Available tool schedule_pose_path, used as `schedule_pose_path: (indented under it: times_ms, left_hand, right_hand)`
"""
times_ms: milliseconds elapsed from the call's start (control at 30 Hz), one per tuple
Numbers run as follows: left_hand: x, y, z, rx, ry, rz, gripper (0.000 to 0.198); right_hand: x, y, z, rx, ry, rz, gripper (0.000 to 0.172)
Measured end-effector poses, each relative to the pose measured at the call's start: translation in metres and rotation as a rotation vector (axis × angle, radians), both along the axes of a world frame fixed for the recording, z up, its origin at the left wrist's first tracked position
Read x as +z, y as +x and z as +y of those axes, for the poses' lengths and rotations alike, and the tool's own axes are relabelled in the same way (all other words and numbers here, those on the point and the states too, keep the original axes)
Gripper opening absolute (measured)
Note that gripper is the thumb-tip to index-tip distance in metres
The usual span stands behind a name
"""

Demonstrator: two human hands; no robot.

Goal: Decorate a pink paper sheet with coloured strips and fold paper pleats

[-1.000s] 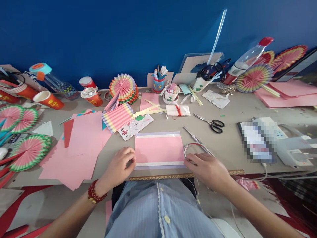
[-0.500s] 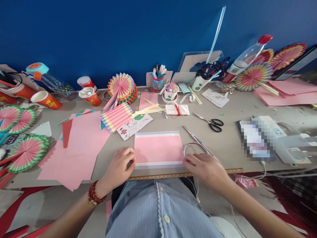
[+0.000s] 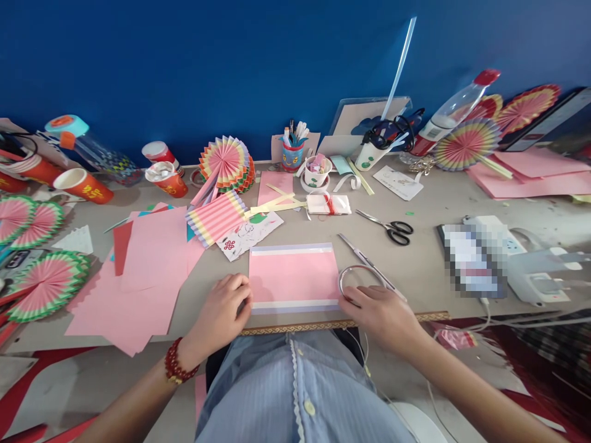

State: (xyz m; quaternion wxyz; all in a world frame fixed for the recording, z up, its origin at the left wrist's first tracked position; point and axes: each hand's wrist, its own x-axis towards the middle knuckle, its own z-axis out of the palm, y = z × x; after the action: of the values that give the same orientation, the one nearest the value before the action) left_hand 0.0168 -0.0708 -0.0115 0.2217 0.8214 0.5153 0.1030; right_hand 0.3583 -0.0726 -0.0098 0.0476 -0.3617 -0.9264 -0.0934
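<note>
A pink sheet with white and lilac strips along its long edges (image 3: 293,277) lies flat at the table's front edge. At its left side rests my left hand (image 3: 228,307), fingers curled, a red bead bracelet on the wrist; whether it pinches anything is hidden. My right hand (image 3: 378,311) is at the sheet's lower right corner, its fingers curled over a clear tape ring (image 3: 362,269) that touches the table. A slim pen-like tool (image 3: 364,255) lies just behind the ring. Farther back are black-handled scissors (image 3: 392,230).
Loose pink sheets (image 3: 152,301), a pleated striped paper (image 3: 217,218) and a pleated fan (image 3: 224,161) lie to the left. Cups and bottles line the blue wall. On the right are a phone (image 3: 473,261), a power strip (image 3: 501,237) with cables, and more pink paper (image 3: 530,178).
The view has shifted slightly, so things on the table appear a little farther left. Both hands keep the same pose by the sheet.
</note>
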Motion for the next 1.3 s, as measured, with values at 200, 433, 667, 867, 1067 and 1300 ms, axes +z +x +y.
schedule_pose_path:
  times_ms: [200, 433, 667, 867, 1067, 1300]
  left_hand:
    - [0.0, 0.001, -0.001, -0.009, 0.035, 0.031, 0.015]
    - [-0.003, -0.001, -0.002, -0.01, 0.04, 0.027, 0.016]
    - [-0.004, -0.001, -0.002, -0.013, 0.038, 0.031, 0.014]
    - [-0.003, -0.001, -0.001, -0.017, 0.037, 0.019, 0.014]
    - [-0.003, -0.001, -0.002, -0.015, 0.024, 0.024, 0.014]
    - [-0.004, -0.002, -0.003, -0.007, 0.046, 0.06, 0.011]
  right_hand:
    - [0.001, -0.001, 0.0, -0.002, -0.018, -0.011, 0.02]
    - [0.003, -0.004, -0.001, -0.011, -0.026, -0.021, 0.018]
    - [0.003, -0.005, -0.002, -0.024, -0.067, -0.04, 0.017]
    - [0.002, -0.005, -0.003, -0.032, -0.094, -0.044, 0.016]
    - [-0.001, -0.006, -0.006, -0.064, -0.103, -0.06, 0.017]
    - [0.002, -0.011, -0.005, -0.146, -0.135, -0.095, 0.022]
